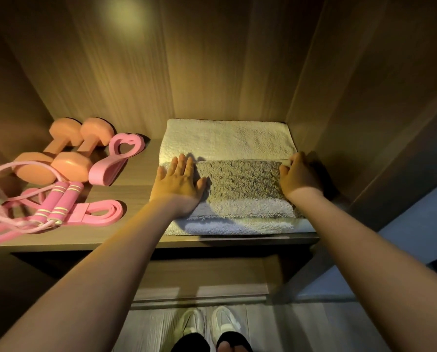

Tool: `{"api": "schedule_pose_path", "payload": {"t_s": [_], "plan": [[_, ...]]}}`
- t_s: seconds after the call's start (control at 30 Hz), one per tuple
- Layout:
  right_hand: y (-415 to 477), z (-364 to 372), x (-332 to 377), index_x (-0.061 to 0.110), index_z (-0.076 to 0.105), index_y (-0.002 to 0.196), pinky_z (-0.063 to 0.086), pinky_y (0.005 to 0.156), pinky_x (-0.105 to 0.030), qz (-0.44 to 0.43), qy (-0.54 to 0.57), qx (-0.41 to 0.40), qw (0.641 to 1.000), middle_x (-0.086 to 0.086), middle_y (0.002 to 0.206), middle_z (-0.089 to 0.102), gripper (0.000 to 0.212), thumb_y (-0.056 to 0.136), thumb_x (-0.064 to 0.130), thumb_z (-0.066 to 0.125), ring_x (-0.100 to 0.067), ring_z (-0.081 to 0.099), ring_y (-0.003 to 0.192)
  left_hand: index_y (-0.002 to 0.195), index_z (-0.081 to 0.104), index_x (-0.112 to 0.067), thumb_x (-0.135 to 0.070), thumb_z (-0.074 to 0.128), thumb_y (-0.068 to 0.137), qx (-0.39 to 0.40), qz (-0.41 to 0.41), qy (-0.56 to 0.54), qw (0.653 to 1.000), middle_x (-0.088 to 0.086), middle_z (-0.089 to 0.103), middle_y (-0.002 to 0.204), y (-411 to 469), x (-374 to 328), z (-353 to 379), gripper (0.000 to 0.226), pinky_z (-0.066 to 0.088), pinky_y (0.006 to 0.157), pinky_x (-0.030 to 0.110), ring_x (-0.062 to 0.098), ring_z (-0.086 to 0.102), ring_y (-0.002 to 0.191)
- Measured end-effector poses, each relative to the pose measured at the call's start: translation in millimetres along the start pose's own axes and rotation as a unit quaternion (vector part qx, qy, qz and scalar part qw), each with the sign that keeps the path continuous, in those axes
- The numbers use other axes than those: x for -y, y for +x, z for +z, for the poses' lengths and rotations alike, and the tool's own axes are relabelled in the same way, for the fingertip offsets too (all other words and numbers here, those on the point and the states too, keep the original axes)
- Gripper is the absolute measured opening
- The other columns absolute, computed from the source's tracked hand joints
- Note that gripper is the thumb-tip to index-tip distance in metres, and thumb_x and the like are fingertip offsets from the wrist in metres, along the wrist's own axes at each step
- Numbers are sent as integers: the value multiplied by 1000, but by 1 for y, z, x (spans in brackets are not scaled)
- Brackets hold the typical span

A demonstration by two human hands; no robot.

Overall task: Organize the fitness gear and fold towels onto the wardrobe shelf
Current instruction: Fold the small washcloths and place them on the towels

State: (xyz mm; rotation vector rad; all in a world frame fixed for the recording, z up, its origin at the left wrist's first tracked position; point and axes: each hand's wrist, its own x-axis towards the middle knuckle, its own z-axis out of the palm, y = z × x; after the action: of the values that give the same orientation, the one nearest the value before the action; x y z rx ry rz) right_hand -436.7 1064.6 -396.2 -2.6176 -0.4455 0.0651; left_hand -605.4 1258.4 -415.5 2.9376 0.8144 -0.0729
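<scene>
Forearms reach to the shelf point(136, 179), where our left hand point(178, 184) lies flat, fingers spread, on the towel stack point(240, 179). Our right hand point(298, 176) sits at its right edge (fingers bent, grip unclear). Soft, light, floppy terry, we judge: best held by both sides.

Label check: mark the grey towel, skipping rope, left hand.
grey towel point(240, 180): head view, top face centre.
skipping rope point(65, 202): head view, a handle.
left hand point(178, 182): head view, back of hand.

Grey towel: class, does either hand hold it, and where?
Left hand presses flat on the grey towel, left end, no grip; right hand at its right end, unclear.
</scene>
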Motion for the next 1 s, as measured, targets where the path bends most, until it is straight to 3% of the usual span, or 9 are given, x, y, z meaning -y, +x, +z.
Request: {"api": "schedule_pose_path", "payload": {"t_s": [0.07, 0.13, 0.2, 0.23, 0.3, 0.4, 0.63, 0.77, 1.0], "plan": [[-11, -8, 14, 14, 30, 145, 42, 94, -42, -56, -43, -48, 996, -12, 142, 43, 49, 101, 34, 37, -33, 47, 124, 154, -9, -13, -57, 8, 99, 0, -3, -2, 1000, 7, -14, 162, 1, 0, 1, 72, -5, 121, 46, 22, -13, 149], [-30, -6, 36, 23, 21, 151, 23, 114, -44, -155, -67, -41, 985, -1, 157, 23, 54, 101, 41, 32, -25, 22, 145, 154, -9, -13, -57, 8, 99, 0, -6, -1, 1000, 7, -14, 162, 2, 0, 2, 72, -5, 121, 46, 21, -13, 149], [-50, 10, 58, 32, 4, 154, -7, 117, -45, -234, -78, 71, 967, 15, 160, -8, 56, 102, 45, 21, -13, -20, 144, 154, -8, -13, -56, 9, 99, 3, -9, -4, 1000, 7, -14, 162, 1, -1, 1, 71, -4, 121, 46, 21, -12, 149], [-58, 20, 65, 34, -2, 154, -14, 117, -48, -250, -88, 131, 955, 17, 158, -18, 55, 102, 46, 16, -12, -29, 140, 154, -8, -13, -54, 10, 100, 4, -10, -7, 1000, 7, -14, 162, 1, -2, 1, 71, -4, 121, 46, 21, -12, 149], [-66, 37, 68, 35, -3, 154, -12, 118, -52, -259, -123, 179, 941, 16, 159, -19, 54, 103, 47, 12, -13, -26, 144, 154, -7, -13, -51, 12, 101, 5, -9, -13, 1000, 7, -13, 162, 0, -2, 0, 69, -3, 121, 46, 21, -11, 149], [-62, 45, 59, 38, 0, 154, -12, 118, -51, -256, -143, 168, 941, 18, 159, -16, 54, 102, 50, 10, -12, -20, 147, 154, -7, -13, -46, 14, 101, 8, -8, -14, 1000, 7, -13, 162, 0, -1, -1, 66, -2, 121, 47, 21, -11, 149], [-48, 36, 19, 49, -10, 149, -14, 117, -50, -198, -166, 153, 954, 17, 155, -25, 55, 96, 62, 3, -11, -23, 145, 154, -9, -15, -47, 15, 101, 10, -8, -14, 1000, 5, -15, 162, 0, 0, 0, 66, -5, 120, 48, 20, -13, 149], [-37, 23, -9, 43, -5, 152, -6, 119, -43, -121, -141, 153, 971, 11, 159, -22, 60, 97, 62, 9, -11, -19, 147, 154, -10, -15, -47, 14, 101, 15, -10, -13, 1000, 5, -15, 162, 0, -1, -1, 67, -5, 120, 49, 20, -13, 149], [-33, 3, -27, 23, -4, 155, 5, 121, -42, -42, -174, 175, 968, -1, 162, -15, 66, 99, 56, 7, -19, -9, 150, 152, -17, -12, -49, 13, 101, 40, -15, 53, 998, 10, -23, 159, 0, -7, -13, 70, -10, 118, 50, 27, -18, 148]]}}
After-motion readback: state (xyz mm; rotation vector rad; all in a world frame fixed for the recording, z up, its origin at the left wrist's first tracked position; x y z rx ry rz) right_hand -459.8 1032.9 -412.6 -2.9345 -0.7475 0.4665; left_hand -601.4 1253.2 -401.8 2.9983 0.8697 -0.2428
